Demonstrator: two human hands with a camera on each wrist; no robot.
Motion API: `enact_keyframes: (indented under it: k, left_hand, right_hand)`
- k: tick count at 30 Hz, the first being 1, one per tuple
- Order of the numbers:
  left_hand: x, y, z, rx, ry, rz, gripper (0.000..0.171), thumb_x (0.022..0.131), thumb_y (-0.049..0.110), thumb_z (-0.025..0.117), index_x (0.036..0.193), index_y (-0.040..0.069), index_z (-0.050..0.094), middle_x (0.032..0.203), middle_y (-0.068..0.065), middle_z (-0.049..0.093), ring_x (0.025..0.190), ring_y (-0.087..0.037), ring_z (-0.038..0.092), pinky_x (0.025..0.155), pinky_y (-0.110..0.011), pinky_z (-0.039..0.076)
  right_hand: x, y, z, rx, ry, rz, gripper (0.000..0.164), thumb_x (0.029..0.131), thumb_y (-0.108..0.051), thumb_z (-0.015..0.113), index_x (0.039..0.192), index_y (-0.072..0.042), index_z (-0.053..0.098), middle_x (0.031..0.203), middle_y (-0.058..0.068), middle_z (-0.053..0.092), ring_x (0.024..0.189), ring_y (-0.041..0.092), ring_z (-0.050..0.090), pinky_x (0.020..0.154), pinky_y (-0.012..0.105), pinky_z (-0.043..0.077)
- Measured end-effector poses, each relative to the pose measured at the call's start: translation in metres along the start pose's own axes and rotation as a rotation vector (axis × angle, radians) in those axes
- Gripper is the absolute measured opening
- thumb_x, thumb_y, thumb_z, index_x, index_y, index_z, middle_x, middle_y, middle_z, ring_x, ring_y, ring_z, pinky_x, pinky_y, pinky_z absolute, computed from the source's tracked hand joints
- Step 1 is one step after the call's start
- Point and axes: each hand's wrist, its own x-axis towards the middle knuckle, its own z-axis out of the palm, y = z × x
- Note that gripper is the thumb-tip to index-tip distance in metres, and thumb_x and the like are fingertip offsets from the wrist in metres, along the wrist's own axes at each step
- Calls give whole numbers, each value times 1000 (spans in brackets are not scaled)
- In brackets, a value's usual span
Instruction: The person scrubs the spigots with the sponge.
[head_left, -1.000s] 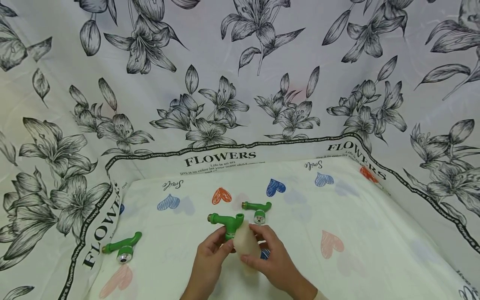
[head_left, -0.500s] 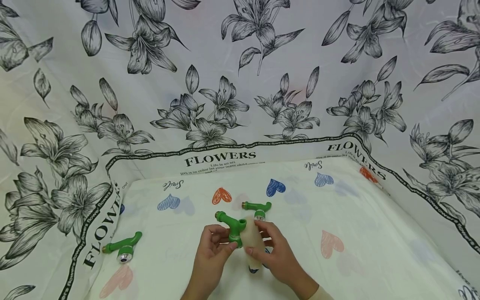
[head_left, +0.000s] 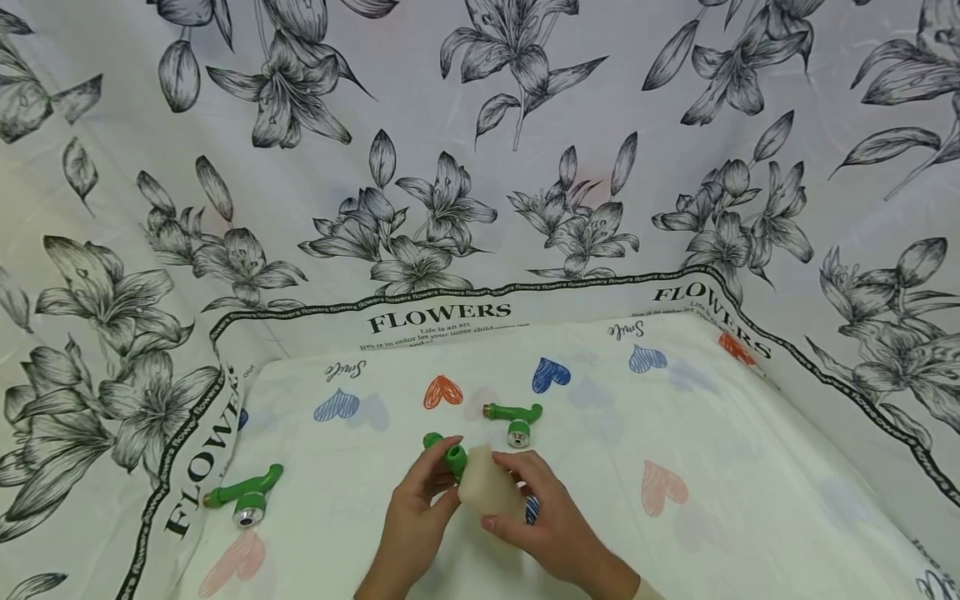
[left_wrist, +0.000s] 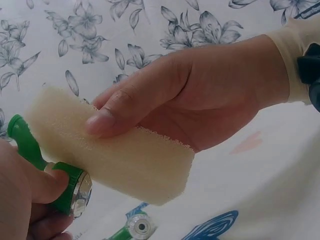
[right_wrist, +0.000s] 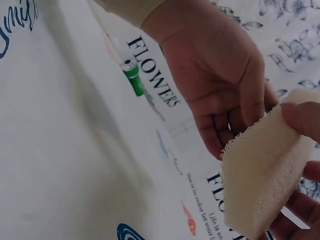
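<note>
My left hand (head_left: 412, 512) grips a green tap (head_left: 455, 458), its spout mouth turned towards me in the head view. In the left wrist view the thumb lies on the tap's green body, beside the silver end cap (left_wrist: 81, 195). A pale cream sponge (head_left: 487, 487) is pinched between the thumb and fingers of my right hand (head_left: 555, 521). The sponge is right against the tap's side, hiding part of it. From the right wrist view, the sponge (right_wrist: 265, 175) covers the tap, with its porous face showing.
A second green tap (head_left: 516, 414) lies on the white heart-print cloth (head_left: 600, 500) just beyond my hands. Another green tap (head_left: 247, 493) lies at the left edge. A flower-print curtain (head_left: 562, 108) rises behind and along both sides.
The tap has been turned in my left hand, its inlet end swinging away and its spout towards me. The sponge has tilted and shifted slightly left against it. Both loose taps stay put.
</note>
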Motion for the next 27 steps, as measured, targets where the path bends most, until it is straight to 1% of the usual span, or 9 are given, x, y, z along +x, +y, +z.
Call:
enact_keyframes:
  k: [3, 6, 8, 10, 13, 16, 20, 23, 27]
  left_hand:
    - [1, 0, 0, -118, 18, -69, 58, 95, -10, 78, 144, 18, 65, 122, -10, 72, 111, -29, 71, 95, -36, 62]
    - [2, 2, 0, -265, 47, -179, 54, 94, -3, 82, 142, 12, 62, 122, -17, 73, 114, -31, 71, 94, -35, 62]
    - [2, 3, 2, -371, 71, -255, 56, 94, -1, 83, 143, 10, 58, 123, -19, 72, 116, -30, 70, 96, -36, 61]
    - [1, 2, 5, -480, 89, -307, 56, 96, -1, 82, 144, 8, 55, 123, -19, 71, 117, -29, 70, 98, -38, 61]
    - [1, 3, 9, -610, 115, -350, 53, 97, -4, 78, 142, 7, 53, 123, -17, 70, 117, -28, 70, 98, -41, 61]
    - [-1, 4, 10, -685, 114, -340, 50, 98, -7, 76, 140, 8, 53, 123, -17, 70, 117, -28, 71, 100, -43, 61]
    - [-1, 6, 9, -758, 73, -305, 47, 100, -7, 72, 140, 9, 52, 124, -19, 68, 113, -29, 73, 101, -47, 59]
    - [-1, 7, 7, -812, 38, -275, 46, 102, -7, 69, 141, 8, 49, 127, -21, 66, 111, -31, 74, 103, -51, 57]
    - [-1, 8, 6, -855, 2, -234, 44, 104, -10, 64, 141, 8, 49, 129, -20, 65, 114, -31, 73, 105, -54, 55]
  right_hand:
    - [0, -2, 1, 4, 9, -26, 66, 96, -30, 88, 155, -27, 56, 142, -4, 57, 118, 23, 56, 96, 38, 56]
    - [0, -4, 4, 3, 52, -81, 68, 96, -27, 88, 155, -26, 55, 142, -3, 58, 120, 23, 57, 97, 39, 57]
    - [0, -4, 6, -3, 86, -120, 69, 96, -26, 88, 156, -26, 54, 142, -2, 58, 121, 23, 58, 98, 38, 58]
    - [-1, -5, 8, -5, 117, -149, 71, 96, -24, 88, 157, -26, 53, 143, -2, 57, 123, 23, 58, 98, 39, 57]
    - [-1, -6, 12, -11, 160, -154, 72, 96, -24, 88, 157, -28, 52, 144, -3, 56, 125, 23, 57, 99, 39, 57]
    - [1, -6, 13, -8, 192, -158, 73, 95, -21, 88, 158, -28, 51, 143, -4, 56, 125, 23, 57, 99, 39, 57]
    - [5, -2, 10, 2, 210, -157, 72, 96, -19, 86, 158, -25, 50, 142, -3, 57, 125, 24, 58, 99, 40, 58]
    - [9, 3, 7, 16, 219, -119, 71, 98, -19, 85, 159, -27, 49, 141, -4, 57, 125, 25, 59, 100, 41, 58]
    - [11, 6, 6, 32, 226, -67, 70, 99, -20, 85, 158, -28, 49, 141, -4, 57, 123, 25, 60, 101, 41, 57]
